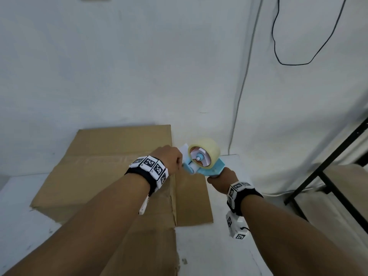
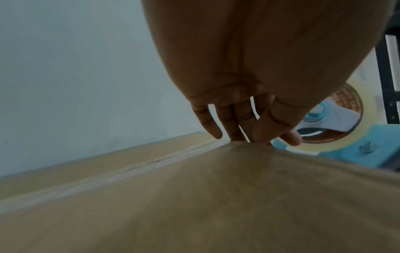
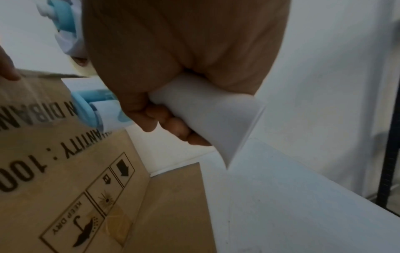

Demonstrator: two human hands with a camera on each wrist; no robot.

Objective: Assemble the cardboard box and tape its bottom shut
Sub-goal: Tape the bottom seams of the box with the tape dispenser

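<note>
While the white table (image 1: 209,253) carried everything, the cardboard box (image 1: 103,156) stood on it at the left, its closed flaps facing up and one loose flap (image 1: 191,200) lying flat toward the right. At the box's right top edge was the blue tape dispenser (image 1: 207,166) with its clear tape roll (image 1: 207,149). The right hand (image 1: 223,181) was clenched around the dispenser's white handle (image 3: 207,109). The left hand (image 1: 169,158) had its fingers (image 2: 232,123) stretched down onto the top edge of the box, next to the dispenser's front; I could not tell whether they pinched the tape end.
</note>
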